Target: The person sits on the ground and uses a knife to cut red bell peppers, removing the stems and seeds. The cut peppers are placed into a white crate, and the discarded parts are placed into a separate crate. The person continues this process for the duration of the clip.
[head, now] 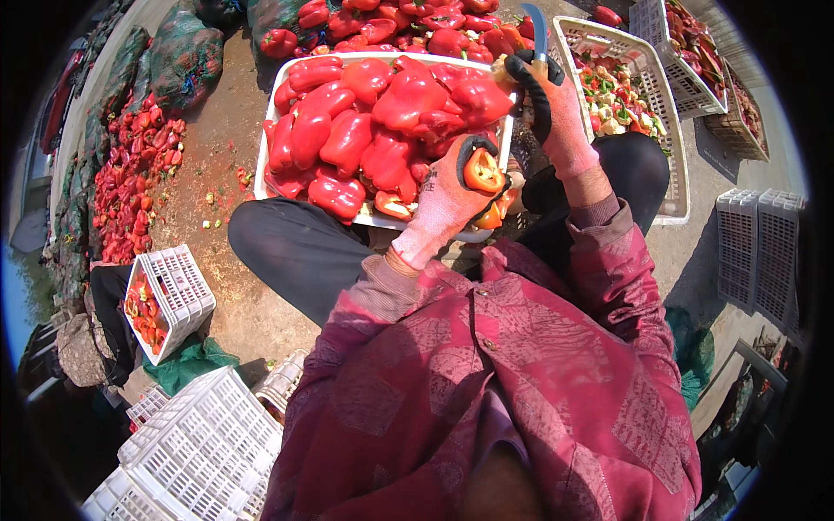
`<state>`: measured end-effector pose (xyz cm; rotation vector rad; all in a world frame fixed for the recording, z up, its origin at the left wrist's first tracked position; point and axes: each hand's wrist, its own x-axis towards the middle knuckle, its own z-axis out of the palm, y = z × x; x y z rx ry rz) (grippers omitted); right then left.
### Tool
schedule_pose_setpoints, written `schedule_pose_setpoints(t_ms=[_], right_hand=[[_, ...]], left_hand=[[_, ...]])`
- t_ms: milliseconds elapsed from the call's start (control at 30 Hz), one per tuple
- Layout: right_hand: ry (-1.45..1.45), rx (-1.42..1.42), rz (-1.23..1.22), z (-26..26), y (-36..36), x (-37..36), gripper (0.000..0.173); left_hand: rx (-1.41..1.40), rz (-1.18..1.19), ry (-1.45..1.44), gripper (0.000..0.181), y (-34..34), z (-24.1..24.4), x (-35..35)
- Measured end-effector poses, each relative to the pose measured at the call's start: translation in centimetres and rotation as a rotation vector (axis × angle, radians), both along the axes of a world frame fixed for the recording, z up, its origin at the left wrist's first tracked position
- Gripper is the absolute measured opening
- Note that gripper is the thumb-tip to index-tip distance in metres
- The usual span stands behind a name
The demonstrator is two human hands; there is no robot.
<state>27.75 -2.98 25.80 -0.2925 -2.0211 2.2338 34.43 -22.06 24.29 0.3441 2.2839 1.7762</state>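
Observation:
My left hand (449, 192), in an orange and black coated glove, grips an opened orange-red bell pepper (484, 170), its pale inside facing up. In my gloved right hand (547, 98) is a knife with a curved blade (537, 31), pointing away from me. A pale piece of pepper core (500, 69) is by that hand's fingertips. Before me stands a white plastic crate (262, 170) heaped with red bell peppers (348, 140). Below my left hand, more orange-red pepper pieces (488, 218) show, partly hidden.
A white crate (677, 153) of pepper cores and scraps stands at the right. Beyond the heaped crate lie loose red peppers (391, 23). Filled mesh sacks (186, 58) and a pepper pile (133, 182) are at the left, stacked empty crates (202, 436) at the lower left.

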Motion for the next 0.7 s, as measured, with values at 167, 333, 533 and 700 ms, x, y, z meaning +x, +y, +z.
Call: schedule_pose_setpoints(t_ms=[167, 333, 533, 700], right_hand=[[0.122, 0.466, -0.075, -1.6, 7.6, -6.5, 0.036], [0.199, 0.227, 0.055, -1.9, 6.7, -4.2, 0.019], [0.083, 0.547, 0.018, -3.0, 5.1, -1.1, 0.031], [-0.043, 0.293, 0.002, 0.5, 1.0, 5.4, 0.025]], left_hand=[[-0.181, 0.266, 0.124, 0.040, -8.5, 3.4, -0.9], [-0.598, 0.410, 0.361, 0.065, -12.9, 3.6, -2.0], [-1.259, 0.104, 0.415, 0.114, -4.0, -0.6, -0.6], [-1.046, -0.099, 0.353, 0.122, -3.8, -4.9, 0.7]])
